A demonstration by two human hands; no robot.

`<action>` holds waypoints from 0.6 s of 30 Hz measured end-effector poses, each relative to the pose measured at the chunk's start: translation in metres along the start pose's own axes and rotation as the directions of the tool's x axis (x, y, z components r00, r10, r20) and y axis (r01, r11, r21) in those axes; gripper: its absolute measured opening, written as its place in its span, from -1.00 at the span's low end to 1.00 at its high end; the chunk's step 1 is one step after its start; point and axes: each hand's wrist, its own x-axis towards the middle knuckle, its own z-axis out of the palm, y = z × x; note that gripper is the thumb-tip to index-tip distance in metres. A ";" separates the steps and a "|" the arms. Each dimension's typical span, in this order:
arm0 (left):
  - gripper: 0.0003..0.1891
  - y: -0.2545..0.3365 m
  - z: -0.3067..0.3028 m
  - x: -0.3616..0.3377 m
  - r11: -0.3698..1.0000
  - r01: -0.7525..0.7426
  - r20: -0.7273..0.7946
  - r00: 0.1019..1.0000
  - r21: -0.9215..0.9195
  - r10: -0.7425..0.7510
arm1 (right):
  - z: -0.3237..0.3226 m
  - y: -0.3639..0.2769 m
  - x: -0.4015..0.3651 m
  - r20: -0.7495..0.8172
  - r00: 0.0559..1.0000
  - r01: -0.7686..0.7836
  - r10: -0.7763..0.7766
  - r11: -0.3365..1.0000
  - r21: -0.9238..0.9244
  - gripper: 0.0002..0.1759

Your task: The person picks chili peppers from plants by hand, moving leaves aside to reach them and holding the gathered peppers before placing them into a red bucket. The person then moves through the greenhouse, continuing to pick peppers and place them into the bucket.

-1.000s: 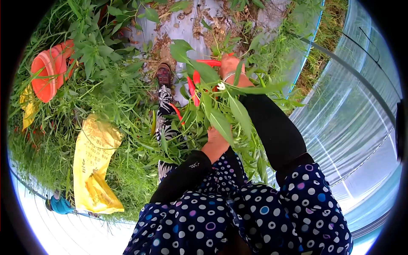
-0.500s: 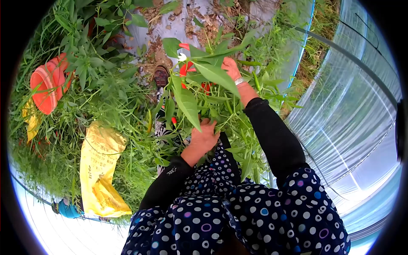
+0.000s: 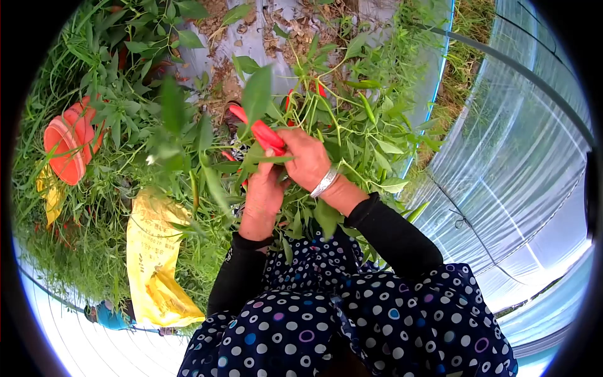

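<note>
My right hand (image 3: 308, 162), with a silver bangle at the wrist, is closed around a bunch of red chili peppers (image 3: 267, 134). Right beside it my left hand (image 3: 262, 200) presses its fingertips against the lower end of the same peppers. Its fingers are closed and partly hidden behind a leaf and the other hand. Green leaves of the pepper plant (image 3: 256, 94) hang in front of and around both hands. Another red chili (image 3: 321, 90) and a green chili (image 3: 367, 108) show on the stems beyond my right hand.
A yellow printed sack (image 3: 154, 251) lies on the plants at the left. Farther up are stacked orange-red tubs (image 3: 65, 147) and a second yellow bag (image 3: 53, 195). Grey ground sheeting (image 3: 251, 31) runs ahead. Clear plastic greenhouse film (image 3: 502, 169) stands at the right.
My right hand has come down and left from among the stems to meet my left hand, which moved left. Red chilies now sit between them. The leafy branch in front has swung left.
</note>
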 end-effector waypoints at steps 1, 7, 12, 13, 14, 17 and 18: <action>-0.51 0.001 0.002 0.004 0.993 -0.048 -0.069 0.997 -0.106 0.041 | 0.003 -0.004 -0.004 0.125 0.991 -0.039 0.044 0.998 -0.043 -0.74; -0.82 -0.006 -0.032 0.045 0.959 -0.209 -0.329 0.934 -0.193 0.138 | 0.003 -0.009 -0.007 0.351 0.936 0.052 -0.008 0.992 -0.116 -0.78; -0.74 -0.006 -0.066 0.045 0.992 -0.128 -0.305 0.944 0.021 0.128 | -0.075 0.022 0.075 0.105 0.981 -0.187 0.162 0.929 0.319 -0.81; -0.73 -0.005 -0.073 0.043 0.995 -0.099 -0.280 0.955 0.029 0.103 | -0.086 0.041 0.099 0.065 0.952 -0.302 0.300 0.878 0.372 -0.79; -0.73 -0.007 -0.078 0.041 0.997 -0.070 -0.254 0.964 0.039 0.078 | -0.090 0.068 0.117 0.058 0.876 -0.472 0.479 0.825 0.309 -0.78; -0.74 -0.003 -0.079 0.039 0.997 -0.046 -0.314 0.949 -0.069 0.022 | -0.069 0.190 0.124 0.413 0.822 -0.253 0.392 0.901 -0.351 -0.77; -0.73 -0.003 -0.083 0.039 0.996 -0.008 -0.349 0.937 -0.091 -0.025 | -0.065 0.185 0.118 0.541 0.744 -0.139 0.392 0.883 -0.449 -0.78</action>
